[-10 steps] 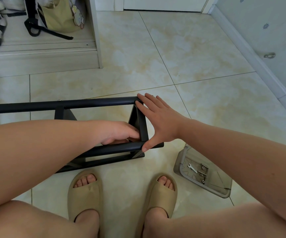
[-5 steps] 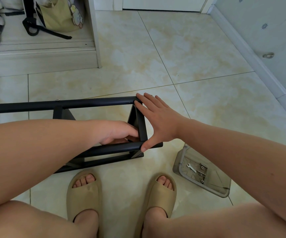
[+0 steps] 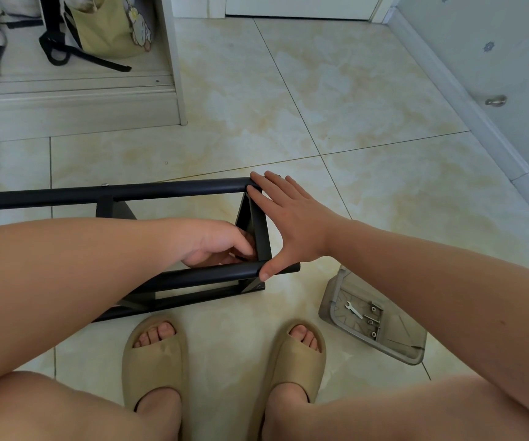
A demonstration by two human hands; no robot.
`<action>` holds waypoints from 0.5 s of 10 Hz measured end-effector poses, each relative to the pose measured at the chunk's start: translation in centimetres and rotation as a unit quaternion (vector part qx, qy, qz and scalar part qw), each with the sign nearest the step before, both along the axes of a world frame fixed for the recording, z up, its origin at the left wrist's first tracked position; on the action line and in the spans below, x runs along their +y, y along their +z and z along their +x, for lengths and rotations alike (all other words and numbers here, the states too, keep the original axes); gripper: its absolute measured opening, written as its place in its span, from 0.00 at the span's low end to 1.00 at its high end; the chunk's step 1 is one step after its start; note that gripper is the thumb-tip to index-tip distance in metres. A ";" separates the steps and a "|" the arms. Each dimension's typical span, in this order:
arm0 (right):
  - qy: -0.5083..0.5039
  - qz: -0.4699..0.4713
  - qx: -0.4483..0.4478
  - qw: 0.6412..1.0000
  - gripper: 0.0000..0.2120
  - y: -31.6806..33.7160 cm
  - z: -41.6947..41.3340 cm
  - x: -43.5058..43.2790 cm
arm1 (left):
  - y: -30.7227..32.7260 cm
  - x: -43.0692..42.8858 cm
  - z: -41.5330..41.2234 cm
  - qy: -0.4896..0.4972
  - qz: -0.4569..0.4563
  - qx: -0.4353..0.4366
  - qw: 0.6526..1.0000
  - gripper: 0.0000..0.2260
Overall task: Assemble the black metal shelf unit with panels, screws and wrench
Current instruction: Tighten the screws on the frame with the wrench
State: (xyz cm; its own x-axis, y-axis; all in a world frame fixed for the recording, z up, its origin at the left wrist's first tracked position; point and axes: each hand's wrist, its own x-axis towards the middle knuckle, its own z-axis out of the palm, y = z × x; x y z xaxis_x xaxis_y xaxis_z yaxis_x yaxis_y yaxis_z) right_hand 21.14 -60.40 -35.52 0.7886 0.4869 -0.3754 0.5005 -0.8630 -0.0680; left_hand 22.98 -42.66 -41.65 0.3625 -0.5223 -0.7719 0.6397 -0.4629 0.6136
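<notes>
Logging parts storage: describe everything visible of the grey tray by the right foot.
The grey tray is a shallow rectangle with rounded corners, plastic by its look, lying on the tile floor right of the right slipper. It holds a small silver wrench and a few small screws. The right forearm hides its far side. Neither the left hand nor the right hand touches it.

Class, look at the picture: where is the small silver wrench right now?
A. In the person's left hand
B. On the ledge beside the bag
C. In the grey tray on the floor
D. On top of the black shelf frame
C: the wrench lies flat inside the grey tray, beside the screws.
</notes>
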 end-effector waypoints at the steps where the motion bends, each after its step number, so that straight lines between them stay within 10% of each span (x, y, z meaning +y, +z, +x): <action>1: 0.000 -0.002 -0.003 1.000 0.70 0.0 0.0 0.0 | 0.1 -0.1 -0.1 -0.023 0.021 -0.024 0.999 0.12; 5: -0.001 0.002 0.003 1.000 0.70 0.0 -0.1 0.0 | -0.2 0.1 0.2 -0.026 0.005 -0.018 0.999 0.10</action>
State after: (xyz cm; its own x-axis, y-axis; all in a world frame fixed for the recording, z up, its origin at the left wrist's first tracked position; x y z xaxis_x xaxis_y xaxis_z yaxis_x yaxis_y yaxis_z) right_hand 21.08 -60.39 -35.47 0.7873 0.4872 -0.3780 0.4990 -0.8635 -0.0736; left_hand 23.22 -42.51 -41.90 0.3623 -0.5339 -0.7640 0.5928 -0.5005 0.6309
